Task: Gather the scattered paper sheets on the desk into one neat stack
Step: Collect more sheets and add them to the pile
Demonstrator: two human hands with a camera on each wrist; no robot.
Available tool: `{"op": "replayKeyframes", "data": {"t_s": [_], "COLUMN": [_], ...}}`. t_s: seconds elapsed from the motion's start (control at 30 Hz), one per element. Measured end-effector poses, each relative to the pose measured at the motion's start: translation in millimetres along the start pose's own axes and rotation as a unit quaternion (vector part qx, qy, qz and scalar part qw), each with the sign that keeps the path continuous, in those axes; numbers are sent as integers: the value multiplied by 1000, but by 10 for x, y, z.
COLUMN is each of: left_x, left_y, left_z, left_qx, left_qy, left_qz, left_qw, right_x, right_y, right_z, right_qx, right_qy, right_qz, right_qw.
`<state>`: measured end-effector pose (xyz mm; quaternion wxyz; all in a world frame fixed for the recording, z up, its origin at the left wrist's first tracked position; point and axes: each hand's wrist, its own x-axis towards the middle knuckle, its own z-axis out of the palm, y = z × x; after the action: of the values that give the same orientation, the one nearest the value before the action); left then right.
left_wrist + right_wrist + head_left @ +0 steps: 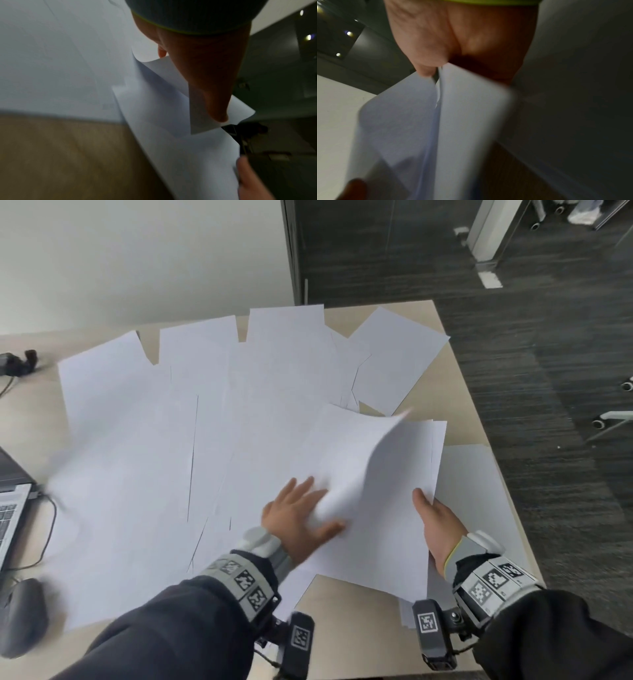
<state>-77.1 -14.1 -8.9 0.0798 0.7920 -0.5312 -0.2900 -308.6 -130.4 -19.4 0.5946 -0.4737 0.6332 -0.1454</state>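
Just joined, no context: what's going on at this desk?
A person is collecting loose paper into one pile. The right hand holds a small stack by its near right edge, thumb on top. The left hand has a curling sheet it is bringing onto that stack. Most sheets lie spread over the desk, so the job is barely begun. A laptop and mouse sit at the left.

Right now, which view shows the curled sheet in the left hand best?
Head view: the curled sheet shows whole, bowed up from the left hand over the stack. Left wrist shows only its curled corner under the fingers. Right wrist: blurred paper, sheet indistinguishable.
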Motion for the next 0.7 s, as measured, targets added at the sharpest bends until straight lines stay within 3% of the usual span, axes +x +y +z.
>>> {"op": "replayKeyframes", "data": {"t_s": [0.07,0.17,0.27,0.37,0.43,0.6,0.7], "left_x": [-16,-95,-149,-153,-124,-39,47], "left_y": [127,227,258,194,59,-377,-455], "left_z": [157,352,469,468,383,75,7], "left_qx": [22,72,74,37,39,53,56], "left_qy": [-44,-81,-94,-81,-48,4,20], "left_qz": [13,49,77,83,53,-105,-140], "left_qw": [999,993,990,993,997,993,988], "right_x": [8,-15,-3,28,38,78,72], "right_y": [-29,-33,68,157,169,177,171], "right_z": [-5,9,27,23,-31,-362,-570], "right_qx": [-34,1,58,32,29,40,42], "right_qy": [19,16,1,9,13,52,96], "right_qz": [10,42,38,19,19,14,9], "right_qw": [999,999,998,999,999,998,994]}}
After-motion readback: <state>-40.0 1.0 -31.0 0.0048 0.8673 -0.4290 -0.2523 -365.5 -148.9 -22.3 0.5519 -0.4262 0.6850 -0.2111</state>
